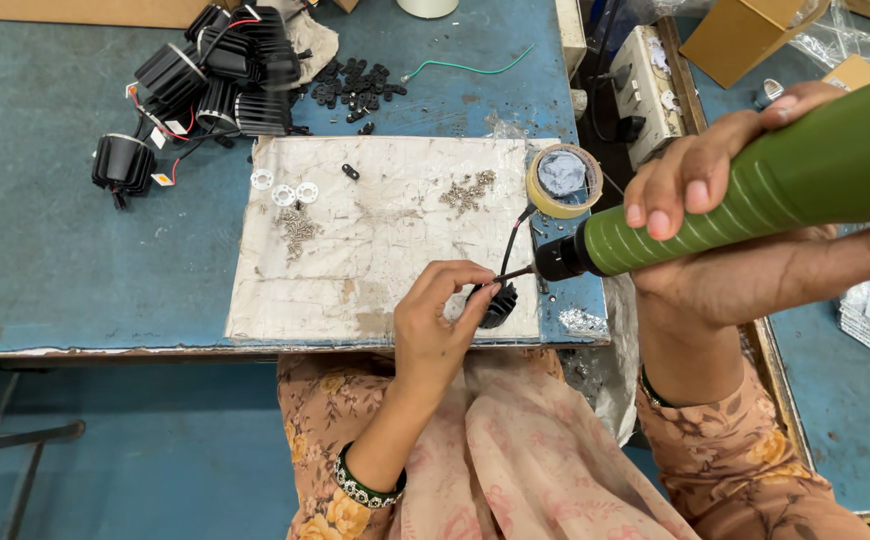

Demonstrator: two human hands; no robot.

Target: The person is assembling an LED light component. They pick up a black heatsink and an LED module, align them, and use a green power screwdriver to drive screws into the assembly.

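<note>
My left hand (438,322) pinches a small black finned lamp housing (500,303) at the front right corner of a worn white mat (375,240). A black wire rises from the housing toward a roll of tape. My right hand (710,215) grips a green electric screwdriver (755,195), held nearly level, its dark bit tip touching the top of the housing.
Two piles of small screws (468,190) (297,228) and three white washers (283,187) lie on the mat. A tape roll (563,180) sits at its right edge. Several black finned housings (210,75) and small black parts (355,85) lie at the back of the blue table (55,230). A power strip (645,90) stands right.
</note>
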